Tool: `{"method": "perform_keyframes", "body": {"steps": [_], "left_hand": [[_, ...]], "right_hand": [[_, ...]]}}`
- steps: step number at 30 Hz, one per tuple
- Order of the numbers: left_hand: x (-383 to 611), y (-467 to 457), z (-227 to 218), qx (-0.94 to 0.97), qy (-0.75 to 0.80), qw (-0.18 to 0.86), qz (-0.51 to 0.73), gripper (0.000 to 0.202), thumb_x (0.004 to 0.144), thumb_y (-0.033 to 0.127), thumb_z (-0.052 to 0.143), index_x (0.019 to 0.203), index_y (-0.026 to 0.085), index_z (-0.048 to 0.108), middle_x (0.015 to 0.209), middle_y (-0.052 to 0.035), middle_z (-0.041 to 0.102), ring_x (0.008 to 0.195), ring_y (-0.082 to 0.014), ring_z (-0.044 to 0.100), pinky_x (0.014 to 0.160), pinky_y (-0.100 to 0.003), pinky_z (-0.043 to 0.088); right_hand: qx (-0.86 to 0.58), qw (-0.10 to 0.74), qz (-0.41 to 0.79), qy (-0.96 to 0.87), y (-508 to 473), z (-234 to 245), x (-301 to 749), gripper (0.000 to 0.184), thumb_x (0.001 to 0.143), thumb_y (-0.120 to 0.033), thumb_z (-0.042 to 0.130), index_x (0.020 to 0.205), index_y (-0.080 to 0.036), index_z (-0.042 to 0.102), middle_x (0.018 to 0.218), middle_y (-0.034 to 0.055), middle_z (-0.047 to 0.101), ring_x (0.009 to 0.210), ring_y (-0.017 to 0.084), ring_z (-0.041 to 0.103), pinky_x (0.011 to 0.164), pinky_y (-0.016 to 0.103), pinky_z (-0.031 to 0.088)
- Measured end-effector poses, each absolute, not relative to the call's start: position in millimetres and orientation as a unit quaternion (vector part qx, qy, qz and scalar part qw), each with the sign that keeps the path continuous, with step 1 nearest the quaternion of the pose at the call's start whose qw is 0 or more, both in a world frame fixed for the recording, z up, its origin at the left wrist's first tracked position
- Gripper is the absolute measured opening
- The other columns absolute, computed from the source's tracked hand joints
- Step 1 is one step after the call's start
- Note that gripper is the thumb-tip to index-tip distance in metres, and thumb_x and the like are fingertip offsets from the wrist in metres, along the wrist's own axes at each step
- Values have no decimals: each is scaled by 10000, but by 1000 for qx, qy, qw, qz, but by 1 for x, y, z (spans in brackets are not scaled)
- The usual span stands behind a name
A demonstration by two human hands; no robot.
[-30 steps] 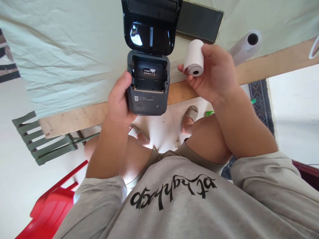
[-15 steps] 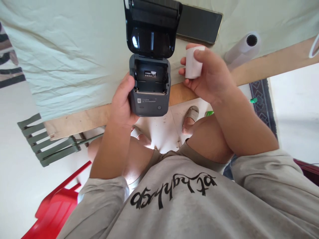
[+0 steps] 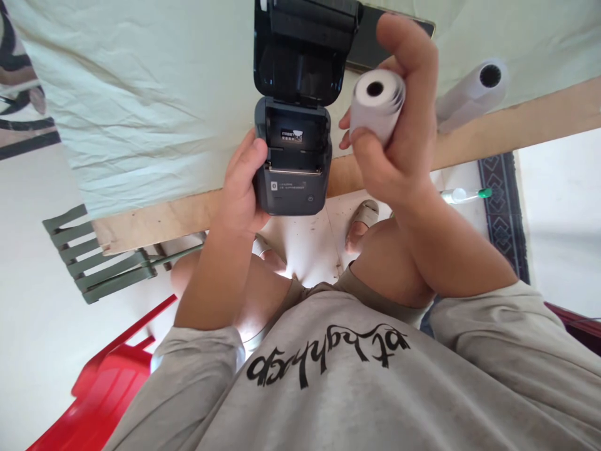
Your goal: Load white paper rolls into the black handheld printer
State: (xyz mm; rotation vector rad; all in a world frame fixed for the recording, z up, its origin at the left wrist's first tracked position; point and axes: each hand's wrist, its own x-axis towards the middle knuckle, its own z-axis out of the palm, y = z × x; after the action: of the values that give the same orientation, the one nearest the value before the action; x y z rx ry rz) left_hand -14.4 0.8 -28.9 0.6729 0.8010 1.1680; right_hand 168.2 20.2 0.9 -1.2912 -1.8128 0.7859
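We hold a small grey label printer (image 3: 293, 188) in our left hand (image 3: 244, 188). The grip of that hand is closed around the printer's side, with the thumb near the open paper bay. The printer's black lid (image 3: 305, 56) stands wide open. The printer sits at the edge of the desk (image 3: 516, 119), partly out over the floor (image 3: 310, 244). We cannot tell if it rests on the desk at all.

Our right hand (image 3: 404, 150) holds a white paper roll (image 3: 378, 100) just beside the open lid. That grip is closed on the roll, with fingers on top and the thumb under it.

A few things could go wrong here, we think. Only one hand holds the printer, so a bump could tip it off the edge and drop it to the floor. The roll is smooth and round, so it could slip out and roll away or come unwound. The lid could also flop down on our thumb.

A second roll (image 3: 474, 88) lies on the desk, and a dark phone (image 3: 366, 44) lies behind the lid. A swinging elbow could knock them.
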Motion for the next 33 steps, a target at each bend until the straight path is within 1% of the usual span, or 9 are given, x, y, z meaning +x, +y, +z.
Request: {"method": "perform_keyframes", "body": {"steps": [3, 5, 8, 11, 17, 22, 25, 28, 33], "left_hand": [[-15, 3, -33, 331, 347, 690, 543, 222, 805, 379, 515, 945, 225, 590, 915, -23, 650, 1011, -250, 568, 773, -338, 472], [-14, 4, -34, 344, 341, 680, 550, 180, 799, 360, 538, 923, 238, 583, 908, -18, 644, 1014, -247, 570, 772, -339, 485], [-13, 4, -33, 354, 338, 679, 547, 171, 797, 350, 557, 925, 239, 575, 895, -18, 631, 985, -236, 581, 751, -328, 495], [-12, 3, -31, 360, 330, 674, 555, 157, 807, 346, 547, 927, 250, 577, 836, -18, 619, 959, -231, 588, 740, -332, 496], [-14, 3, -31, 360, 332, 673, 554, 219, 792, 363, 576, 977, 247, 556, 814, -15, 613, 955, -232, 591, 746, -332, 492], [-13, 2, -29, 368, 339, 674, 544, 243, 809, 383, 546, 988, 222, 567, 928, -33, 610, 932, -228, 593, 719, -317, 506], [-13, 1, -28, 372, 342, 671, 543, 242, 834, 374, 514, 992, 202, 578, 920, -40, 606, 934, -226, 596, 750, -333, 504], [-13, 1, -28, 376, 335, 669, 547, 230, 827, 376, 521, 963, 201, 583, 887, -41, 603, 943, -223, 586, 778, -337, 493], [-16, 2, -29, 381, 328, 673, 543, 221, 789, 393, 557, 909, 209, 585, 844, -36, 596, 888, -216, 592, 747, -317, 480]], "right_hand": [[-403, 438, 187, -782, 23, -8, 165, 539, 749, -289, 421, 1237, -342, 199, 1329, -70, 280, 1073, 99, 456, 960, 290, 463], [-362, 449, 149, -803, 24, -10, 161, 545, 755, -302, 428, 1234, -319, 170, 1270, -44, 353, 1052, 80, 487, 927, 256, 484], [-395, 412, 107, -814, 22, -9, 155, 512, 741, -251, 430, 1205, -301, 220, 1174, -44, 462, 1064, 70, 517, 861, 205, 499], [-471, 340, 63, -812, 20, -6, 149, 399, 717, -235, 438, 1106, -257, 356, 1140, -27, 506, 1054, 95, 536, 837, 240, 504], [-460, 322, 87, -822, 19, -4, 141, 341, 720, -210, 419, 1058, -252, 388, 1134, -57, 544, 1004, 80, 551, 840, 264, 494], [-462, 304, 99, -827, 22, -2, 143, 315, 674, -174, 446, 976, -250, 395, 1123, -75, 549, 993, 81, 561, 815, 267, 487], [-445, 303, 84, -838, 25, -4, 145, 301, 669, -170, 459, 957, -248, 414, 1105, -72, 565, 993, 81, 568, 845, 287, 479], [-418, 325, 75, -845, 27, -8, 146, 183, 703, -167, 462, 872, -239, 466, 1095, -81, 575, 1046, 85, 548, 863, 300, 462], [-361, 381, 51, -850, 23, -10, 149, 61, 751, -195, 452, 770, -209, 507, 897, -47, 600, 845, 85, 531, 766, 298, 440]]}}
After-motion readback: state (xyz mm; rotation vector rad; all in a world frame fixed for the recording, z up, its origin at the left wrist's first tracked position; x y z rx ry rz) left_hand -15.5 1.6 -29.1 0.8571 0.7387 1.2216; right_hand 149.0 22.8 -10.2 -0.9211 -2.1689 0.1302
